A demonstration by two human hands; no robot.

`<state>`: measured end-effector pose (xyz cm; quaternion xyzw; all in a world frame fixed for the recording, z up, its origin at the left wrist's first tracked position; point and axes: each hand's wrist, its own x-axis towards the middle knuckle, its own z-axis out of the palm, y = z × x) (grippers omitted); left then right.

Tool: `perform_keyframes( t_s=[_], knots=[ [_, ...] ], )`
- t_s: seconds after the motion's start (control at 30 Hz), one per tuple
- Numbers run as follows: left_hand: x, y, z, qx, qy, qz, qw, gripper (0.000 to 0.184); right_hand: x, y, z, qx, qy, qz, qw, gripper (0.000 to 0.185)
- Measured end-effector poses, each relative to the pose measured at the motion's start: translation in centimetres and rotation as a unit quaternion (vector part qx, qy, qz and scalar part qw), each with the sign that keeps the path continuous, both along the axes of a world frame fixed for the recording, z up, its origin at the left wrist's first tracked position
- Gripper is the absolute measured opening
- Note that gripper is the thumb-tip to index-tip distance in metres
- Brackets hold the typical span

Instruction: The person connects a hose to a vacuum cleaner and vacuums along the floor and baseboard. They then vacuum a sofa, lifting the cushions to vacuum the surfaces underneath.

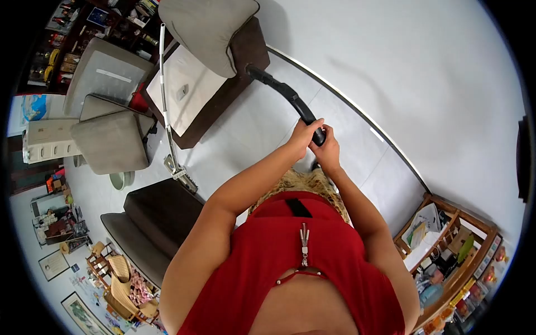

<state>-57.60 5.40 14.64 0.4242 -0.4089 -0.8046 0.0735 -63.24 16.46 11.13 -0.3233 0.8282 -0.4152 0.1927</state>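
Tube point(289, 95), black and curved, held near its close end by both hands, out in front of the red top point(262, 245) and above the pale tiled floor point(240, 125). Left hand point(303, 138) wrapped around the tube from the left, thumb laid across its upper side; right hand point(329, 149) curled against the very end from the right, just beside the left one, with some fingers hidden. Far end of the tube up at the dark brown side of a sofa base point(252, 49), close under the corner of a large grey cushion point(204, 33); cannot tell whether touching there. On the sofa base, a whitish panel point(195, 70) with a small grey item point(182, 91) on it. Farther left, well apart from both hands, a long white and silver pole point(164, 84) with a flat head point(180, 174) at the near end. Beyond that, another grey cushion point(111, 142), a pale drawer unit point(53, 139) and a greenish basin point(125, 180). Near the left arm, a dark brown seat block point(162, 206). Off to the right, near a white wall point(391, 67), a wooden stand point(446, 205) full of mixed items.
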Motion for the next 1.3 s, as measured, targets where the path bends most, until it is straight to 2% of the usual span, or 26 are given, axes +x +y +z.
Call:
perform_keyframes(
  t_s=[0.23,0.37,0.43,0.6,0.8,1.03,1.2,1.3],
  knots=[
    [-0.8,-4.7,-2.2,0.006,0.004,-0.011,1.0,0.03,-0.7,-4.9,-1.5,-0.001,-0.052,-0.008,0.999,0.062],
    [-2.6,-8.2,-6.7,0.027,0.014,0.068,0.997,0.022,-1.5,-7.8,-2.0,0.047,-0.063,-0.037,0.996,0.058],
    [-3.6,-10.9,-6.0,0.031,-0.015,0.108,0.994,0.025,-1.7,-9.1,-3.1,0.05,-0.075,-0.052,0.995,0.05],
    [-5.8,-15.2,-8.2,0.109,-0.025,0.15,0.982,0.026,-3.5,-12.5,-5.3,0.089,-0.101,-0.063,0.989,0.04],
    [-8.7,-19.8,-10.8,0.08,-0.059,0.124,0.987,0.024,-5.1,-16.9,-7.8,0.061,-0.084,-0.075,0.992,0.034],
    [-10.2,-23.4,-12.5,0.0,-0.076,0.068,0.995,0.023,-5.4,-21.2,-11.3,0.031,-0.185,-0.131,0.973,0.032],
    [-7.5,-25.5,-19.1,0.036,-0.088,0.038,0.995,0.023,-2.8,-22.5,-16.3,0.056,-0.2,-0.133,0.969,0.033],
    [-4.2,-25.9,-23.3,0.071,-0.112,0.018,0.991,0.023,0.4,-22.5,-20.5,0.078,-0.165,-0.132,0.974,0.034]
  ],
)
